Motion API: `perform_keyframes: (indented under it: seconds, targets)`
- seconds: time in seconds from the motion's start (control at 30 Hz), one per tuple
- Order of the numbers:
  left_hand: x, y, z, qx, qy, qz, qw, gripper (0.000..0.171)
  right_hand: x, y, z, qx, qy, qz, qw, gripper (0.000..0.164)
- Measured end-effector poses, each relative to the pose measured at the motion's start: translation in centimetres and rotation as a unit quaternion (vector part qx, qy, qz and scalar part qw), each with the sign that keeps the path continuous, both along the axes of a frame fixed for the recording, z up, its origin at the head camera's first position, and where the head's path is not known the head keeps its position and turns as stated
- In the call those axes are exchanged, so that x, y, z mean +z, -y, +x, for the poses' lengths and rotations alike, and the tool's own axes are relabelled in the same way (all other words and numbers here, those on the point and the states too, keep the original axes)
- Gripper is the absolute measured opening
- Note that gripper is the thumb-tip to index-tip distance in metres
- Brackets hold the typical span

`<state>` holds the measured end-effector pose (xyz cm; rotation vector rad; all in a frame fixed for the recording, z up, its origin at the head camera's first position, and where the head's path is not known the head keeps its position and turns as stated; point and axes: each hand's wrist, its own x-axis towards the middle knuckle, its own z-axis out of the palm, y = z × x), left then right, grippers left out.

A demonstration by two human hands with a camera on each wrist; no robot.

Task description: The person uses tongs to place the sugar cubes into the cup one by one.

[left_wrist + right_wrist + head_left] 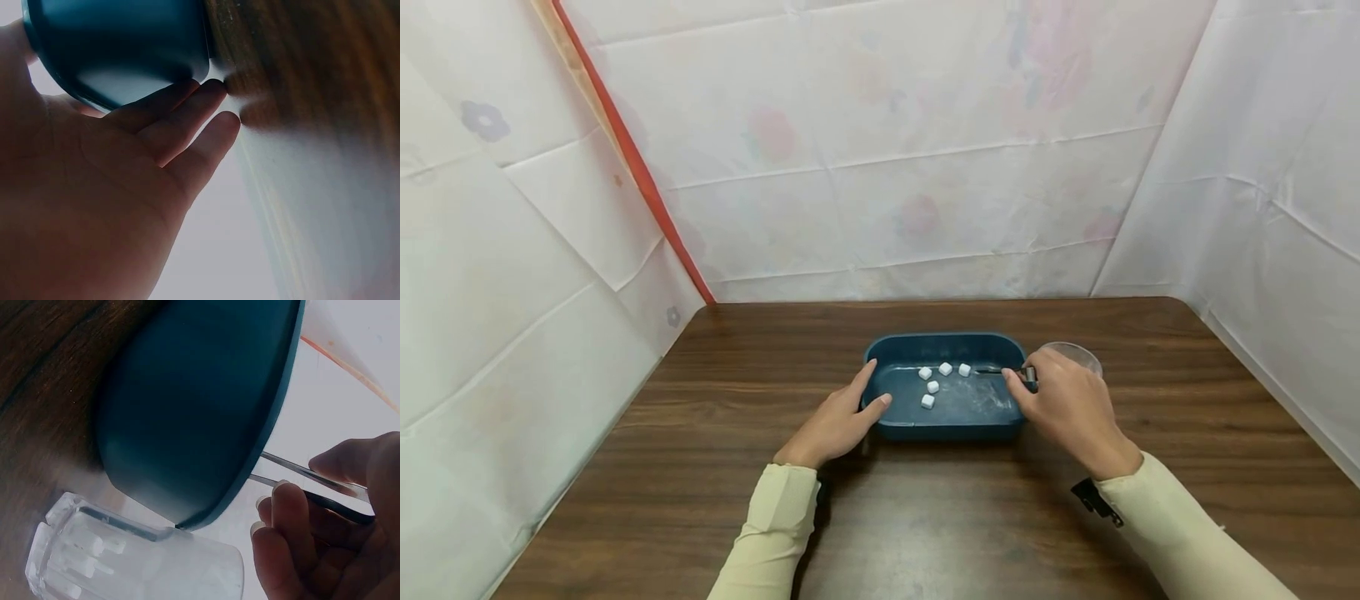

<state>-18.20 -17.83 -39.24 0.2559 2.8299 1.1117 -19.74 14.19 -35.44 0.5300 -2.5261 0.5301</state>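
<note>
My right hand [1071, 406] grips a pair of metal tweezers [297, 469] over the right end of a dark blue tray [951, 429]. In the right wrist view the tweezers' two arms stand apart, and their tips are hidden behind the tray wall. In the head view the tips point left, close to the rightmost of several small white cubes [964, 370] on the tray floor. My left hand [835, 423] lies against the tray's left end with fingers extended and thumb over the rim. From the left wrist, its fingertips show low along the tray wall [131, 50].
A clear ribbed cup [137, 556] stands just right of the tray, partly hidden behind my right hand in the head view. Brown wood-grain tabletop [737, 358] surrounds them. White patterned sheeting [880, 208] hangs behind the table and along both sides.
</note>
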Motion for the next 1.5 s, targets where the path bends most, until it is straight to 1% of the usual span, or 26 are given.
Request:
perform_keyframes:
  seconds: [0.3, 0.57, 0.87, 1.2, 1.5]
  targets:
    - [-0.3, -0.2, -0.2, 0.004, -0.003, 0.001, 1.0, 0.075, -0.5, 0.5, -0.8, -0.001, 0.017, 0.002, 1.0, 0.026]
    - [-0.3, -0.1, -0.4, 0.006, -0.004, -0.001, 1.0, 0.075, -0.4, 1.0, -1.4, -0.008, 0.05, 0.006, 0.999, 0.029]
    - [-0.3, -0.2, -0.3, 0.006, -0.002, -0.001, 1.0, 0.075, -0.6, 1.3, -2.0, -0.006, 0.052, 0.011, 0.999, 0.029]
    - [-0.3, -0.4, -0.4, 0.001, -0.005, 0.001, 1.0, 0.076, -0.7, 1.4, -2.0, -0.003, 0.056, 0.007, 0.998, 0.029]
    - [-0.2, -0.3, -0.2, 0.005, -0.006, 0.002, 1.0, 0.075, -1.1, 1.8, -1.9, 0.024, 0.043, 0.016, 0.999, 0.025]
